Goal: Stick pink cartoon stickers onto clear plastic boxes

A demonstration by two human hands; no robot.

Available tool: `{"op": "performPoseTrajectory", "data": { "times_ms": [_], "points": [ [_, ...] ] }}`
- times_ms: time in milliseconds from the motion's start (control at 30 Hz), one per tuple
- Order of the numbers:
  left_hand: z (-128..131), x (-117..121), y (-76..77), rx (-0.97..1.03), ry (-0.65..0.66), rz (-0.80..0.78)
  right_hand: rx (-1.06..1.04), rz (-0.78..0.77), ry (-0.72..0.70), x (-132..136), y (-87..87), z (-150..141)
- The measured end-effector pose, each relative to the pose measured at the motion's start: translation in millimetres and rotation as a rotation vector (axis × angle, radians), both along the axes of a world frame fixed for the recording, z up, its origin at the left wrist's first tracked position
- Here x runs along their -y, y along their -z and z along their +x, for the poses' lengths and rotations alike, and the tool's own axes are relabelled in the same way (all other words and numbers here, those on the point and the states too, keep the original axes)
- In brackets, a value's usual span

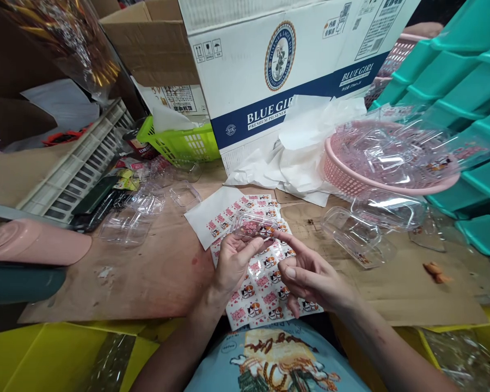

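Note:
A small clear plastic box (242, 222) is pinched between the thumb and fingers of my left hand (236, 260), above the sticker sheets. A sticker with pink lettering and cartoon pets (253, 227) shows on the box. My right hand (316, 275) has its index finger stretched out, the tip touching the right end of that sticker; the thumb stands apart and the other fingers are loosely bent, holding nothing. Beneath both hands lie printed sticker sheets (251, 296) with rows of cats and dogs. A blank white sheet corner (206, 215) sticks out at their left.
At right, a pink basket (343, 174) is heaped with clear boxes, with more boxes (351, 237) before it. Crumpled white paper (306, 128) rests against a large carton (245, 87). Teal bins (482, 179) line the right edge; a pink bottle (36, 242) lies left.

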State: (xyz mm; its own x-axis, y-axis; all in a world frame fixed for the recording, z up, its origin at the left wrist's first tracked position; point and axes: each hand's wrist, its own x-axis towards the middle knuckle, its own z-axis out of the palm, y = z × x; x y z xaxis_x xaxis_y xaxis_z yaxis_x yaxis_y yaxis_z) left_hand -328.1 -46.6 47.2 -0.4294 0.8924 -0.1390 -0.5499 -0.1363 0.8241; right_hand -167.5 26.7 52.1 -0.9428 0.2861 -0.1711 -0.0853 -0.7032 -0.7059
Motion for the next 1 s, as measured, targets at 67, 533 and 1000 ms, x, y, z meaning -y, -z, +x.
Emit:
{"op": "performPoseTrajectory", "data": {
  "times_ms": [67, 533, 1000],
  "points": [
    [0, 0, 0.0, 0.005, -0.006, -0.001, 0.004, 0.014, -0.002, 1, -0.9, -1],
    [-1, 0, 2.0, 0.010, 0.031, 0.047, -0.011, 0.031, 0.053, 6, -2.0, -3],
    [-2, -2, 6.2, 0.090, -0.071, -0.022, 0.041, 0.072, 0.095, 13, 0.0, -5]
  ]
}}
